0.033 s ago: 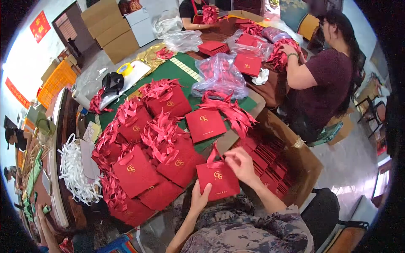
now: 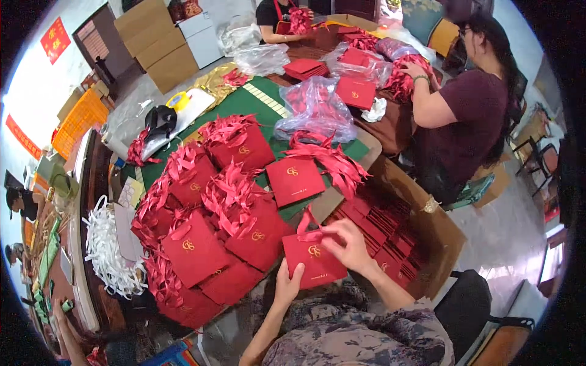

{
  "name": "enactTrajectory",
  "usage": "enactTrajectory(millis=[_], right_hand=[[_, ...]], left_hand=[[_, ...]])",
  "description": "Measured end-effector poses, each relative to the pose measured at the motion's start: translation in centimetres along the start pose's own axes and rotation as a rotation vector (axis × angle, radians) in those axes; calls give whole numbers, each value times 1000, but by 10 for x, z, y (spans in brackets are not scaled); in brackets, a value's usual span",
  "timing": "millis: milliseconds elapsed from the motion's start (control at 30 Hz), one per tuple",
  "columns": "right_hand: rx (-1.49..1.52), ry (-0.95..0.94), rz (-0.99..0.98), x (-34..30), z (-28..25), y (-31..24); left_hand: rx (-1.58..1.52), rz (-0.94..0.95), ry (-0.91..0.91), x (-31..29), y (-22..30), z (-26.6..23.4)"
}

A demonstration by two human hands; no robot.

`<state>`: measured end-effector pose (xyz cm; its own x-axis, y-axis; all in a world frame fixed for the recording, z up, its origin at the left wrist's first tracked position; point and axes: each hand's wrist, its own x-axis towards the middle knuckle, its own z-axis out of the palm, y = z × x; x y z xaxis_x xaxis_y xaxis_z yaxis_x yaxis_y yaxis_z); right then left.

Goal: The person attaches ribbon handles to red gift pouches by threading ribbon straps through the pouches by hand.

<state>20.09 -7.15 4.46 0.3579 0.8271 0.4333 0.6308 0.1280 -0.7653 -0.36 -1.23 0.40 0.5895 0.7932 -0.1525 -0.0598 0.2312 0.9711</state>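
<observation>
Green-topped table [image 2: 249,102], heaped red paper bags [image 2: 201,259], red ribbon bundle [image 2: 334,163], clear plastic bag [image 2: 314,116], crumpled gold sheet [image 2: 213,84]

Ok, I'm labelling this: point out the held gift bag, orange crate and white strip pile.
Red paper gift bag [image 2: 312,266]: head view, front panel.
Orange plastic crate [image 2: 80,125]: head view, side wall.
White strip pile [image 2: 111,251]: head view, middle.

A small packing or hand-finishing workshop is shown.
Matching red paper bags [image 2: 247,152] are heaped on a green-topped table [image 2: 247,102], more red pieces are packed in an open carton [image 2: 448,247], ribboned red items are handled by a seated co-worker [image 2: 473,113], and supplies are kept around: cardboard boxes [image 2: 143,30], an orange crate [image 2: 79,127], plastic bags [image 2: 262,59].
</observation>
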Motion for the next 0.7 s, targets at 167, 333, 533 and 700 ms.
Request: enactTrajectory(millis=[167,333,533,700], right_hand=[[-331,-171,-123,-34,-14,-40],[-344,17,-116,-44,-11,-20],[471,416,425,-37,-2,-5],[1217,462,519,-10,-2,-22]], left_hand=[[1,-10,-72,23,20,8],[-138,-62,-198,37,34,19],[194,153,-118,58,43,34],[294,276,39,77,48,38]])
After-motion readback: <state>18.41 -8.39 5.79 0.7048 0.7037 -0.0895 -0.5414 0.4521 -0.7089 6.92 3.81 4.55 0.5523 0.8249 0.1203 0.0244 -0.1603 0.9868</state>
